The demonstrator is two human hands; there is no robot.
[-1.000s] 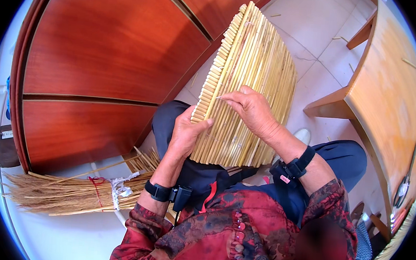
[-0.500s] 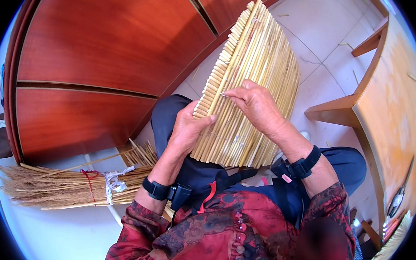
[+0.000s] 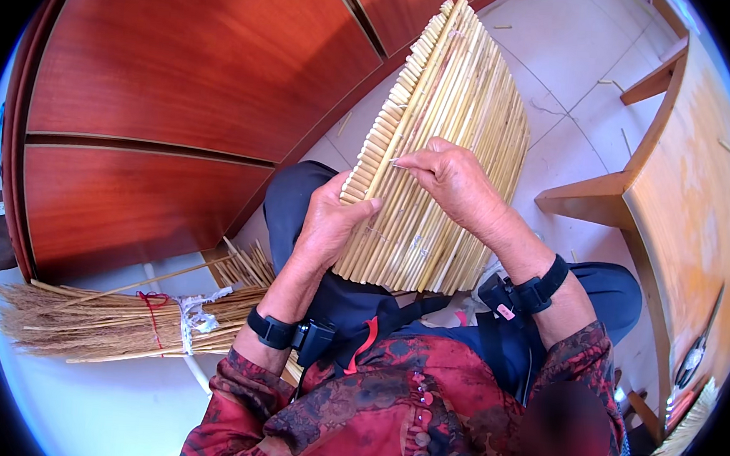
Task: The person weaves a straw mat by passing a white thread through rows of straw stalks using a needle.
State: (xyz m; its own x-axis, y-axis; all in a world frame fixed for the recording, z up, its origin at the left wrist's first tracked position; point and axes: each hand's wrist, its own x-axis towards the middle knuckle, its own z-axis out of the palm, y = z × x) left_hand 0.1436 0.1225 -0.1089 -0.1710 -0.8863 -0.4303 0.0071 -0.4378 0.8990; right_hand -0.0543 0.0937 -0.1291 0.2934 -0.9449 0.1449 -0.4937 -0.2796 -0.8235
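Note:
A panel of pale yellow reed stalks (image 3: pixel 462 142), laid side by side with a row of stalk ends along its left edge, leans upright on my lap. My left hand (image 3: pixel 332 222) is closed round its lower left edge, thumb on the front face and fingers behind. On the front face, near that left edge, my right hand (image 3: pixel 451 179) pinches a thin, silvery needle (image 3: pixel 396 164) between thumb and forefinger. Only the tip of the needle shows; the rest is hidden by the fingers.
A tied bundle of reed stalks with brown plumes (image 3: pixel 117 321) lies to my left, below a red-brown wooden cabinet (image 3: pixel 157 207). At my right stands a wooden bench (image 3: pixel 685 181) with a dark pointed tool (image 3: pixel 696 357) on it. Stalk scraps lie on the tiled floor (image 3: pixel 550 72).
My right hand has shifted very slightly, its fingertips a little farther right on the panel. The left hand keeps its hold, and the panel has barely moved.

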